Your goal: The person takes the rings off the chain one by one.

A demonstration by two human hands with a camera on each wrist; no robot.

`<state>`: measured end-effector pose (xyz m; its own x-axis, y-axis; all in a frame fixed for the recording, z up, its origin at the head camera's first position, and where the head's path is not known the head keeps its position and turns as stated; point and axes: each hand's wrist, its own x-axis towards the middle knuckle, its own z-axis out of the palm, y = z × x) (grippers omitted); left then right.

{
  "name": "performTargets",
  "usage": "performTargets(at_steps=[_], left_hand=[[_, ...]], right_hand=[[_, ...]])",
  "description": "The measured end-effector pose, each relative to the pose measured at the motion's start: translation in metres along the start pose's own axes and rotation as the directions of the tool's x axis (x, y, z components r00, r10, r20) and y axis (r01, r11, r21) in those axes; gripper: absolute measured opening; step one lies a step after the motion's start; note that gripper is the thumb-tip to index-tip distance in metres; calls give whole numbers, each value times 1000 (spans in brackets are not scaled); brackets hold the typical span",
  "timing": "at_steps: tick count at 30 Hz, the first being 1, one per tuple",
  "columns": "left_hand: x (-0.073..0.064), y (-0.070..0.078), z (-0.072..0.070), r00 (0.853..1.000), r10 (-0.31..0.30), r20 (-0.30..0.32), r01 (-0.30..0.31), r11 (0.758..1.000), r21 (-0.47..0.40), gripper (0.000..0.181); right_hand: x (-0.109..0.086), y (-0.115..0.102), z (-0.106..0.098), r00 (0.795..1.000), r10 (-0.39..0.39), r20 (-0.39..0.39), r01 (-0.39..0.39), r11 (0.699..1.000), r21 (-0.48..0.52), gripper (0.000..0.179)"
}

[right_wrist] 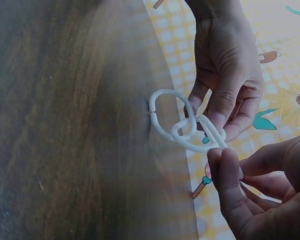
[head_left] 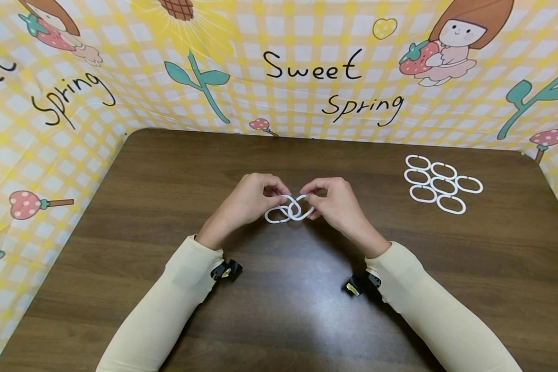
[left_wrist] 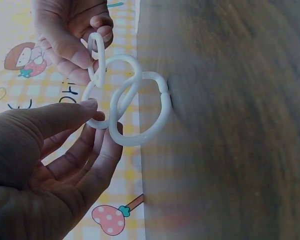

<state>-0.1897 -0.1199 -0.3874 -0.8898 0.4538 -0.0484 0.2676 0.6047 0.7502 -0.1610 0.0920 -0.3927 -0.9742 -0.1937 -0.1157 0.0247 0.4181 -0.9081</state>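
Three white oval rings, each with a small split, hang together between the two hands, over the middle of the table. Thumb and fingers of the left hand pinch the middle ring. The right hand grips another ring between thumb and fingers, and this one crosses the middle ring. A third ring is looped through the middle one and hangs low beside the left hand, its split showing in both wrist views. Fingertips cover parts of the two held rings.
Several loose white split rings lie grouped on the brown wooden table at the back right. A yellow checked cloth with printed figures stands behind the table and along its left side. Black wrist cameras sit at the sleeve cuffs.
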Motion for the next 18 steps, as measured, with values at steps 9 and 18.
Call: performTargets(at_steps=[9, 18], left_hand=[[-1, 3, 0, 1000, -5, 0, 5, 1000, -4, 6], [-1, 3, 0, 1000, 16, -10, -16, 1000, 3, 6]], right_hand=[[0, -2, 1, 1000, -6, 14, 6, 1000, -3, 19], [-2, -4, 0, 1000, -9, 9, 9, 1000, 4, 20]])
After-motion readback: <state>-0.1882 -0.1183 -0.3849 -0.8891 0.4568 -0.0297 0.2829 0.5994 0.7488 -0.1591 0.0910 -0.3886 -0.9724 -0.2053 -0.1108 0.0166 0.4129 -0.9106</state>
